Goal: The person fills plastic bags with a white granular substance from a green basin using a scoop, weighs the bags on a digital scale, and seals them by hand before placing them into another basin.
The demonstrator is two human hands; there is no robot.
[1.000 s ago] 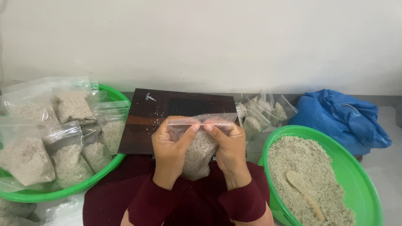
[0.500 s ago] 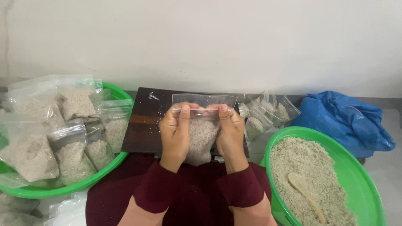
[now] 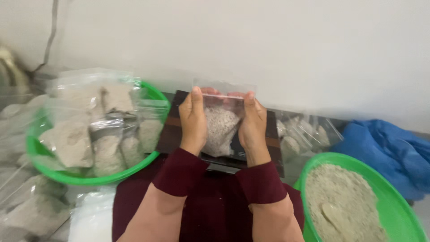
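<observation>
I hold a small clear plastic bag (image 3: 220, 123), part filled with pale grain, up in front of me over a dark flat scale (image 3: 174, 134). My left hand (image 3: 193, 121) grips the bag's left top edge, and my right hand (image 3: 252, 123) grips its right top edge. Both thumbs press along the bag's mouth. The bag hangs upright between the two hands, its grain settled in the lower half.
A green basin (image 3: 96, 175) at the left holds several filled clear bags. Another green basin (image 3: 394, 197) at the right holds loose pale grain and a scoop (image 3: 337, 216). More filled bags (image 3: 300, 134) lie behind it, beside a blue cloth (image 3: 385, 148). A white wall stands behind.
Both hands have lifted the bag higher and further from me, now held upright with its mouth stretched between the thumbs. The view has shifted to the right.
</observation>
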